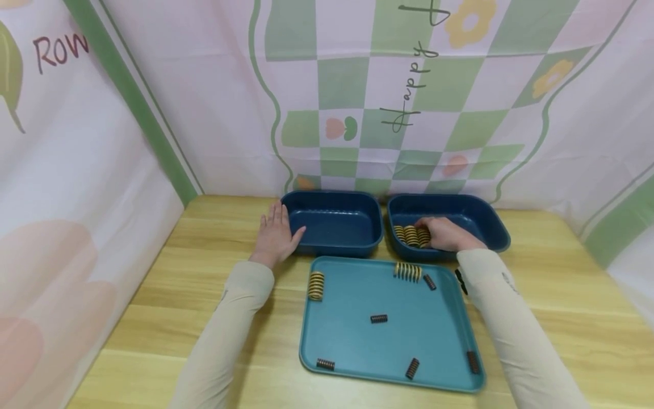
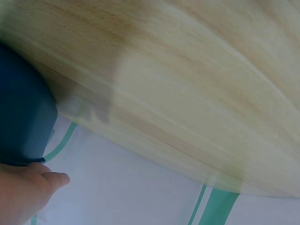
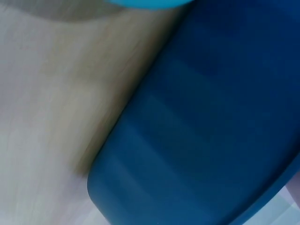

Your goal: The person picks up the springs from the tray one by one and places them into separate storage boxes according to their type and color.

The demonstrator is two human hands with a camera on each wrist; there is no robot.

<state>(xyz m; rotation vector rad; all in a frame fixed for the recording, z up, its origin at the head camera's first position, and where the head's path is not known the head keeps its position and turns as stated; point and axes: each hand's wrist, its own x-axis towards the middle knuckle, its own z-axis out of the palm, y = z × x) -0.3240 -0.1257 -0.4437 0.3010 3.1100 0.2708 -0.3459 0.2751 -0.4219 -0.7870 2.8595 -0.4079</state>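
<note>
My right hand reaches into the right blue bin, with thumb and fingers around the rightmost of the large yellow-and-black springs lined up there. Part of that spring is hidden by the hand. At the left blue bin, my left hand rests against the left rim, fingers straight and thumb spread. In the left wrist view, the fingers touch the bin's edge. The right wrist view shows mostly the outer wall of the right bin.
In front of the bins, a teal tray carries yellow-and-black springs at its left and far edges. Several small dark springs lie scattered on it. A black object shows beside the right sleeve. A patterned cloth hangs behind the wooden table.
</note>
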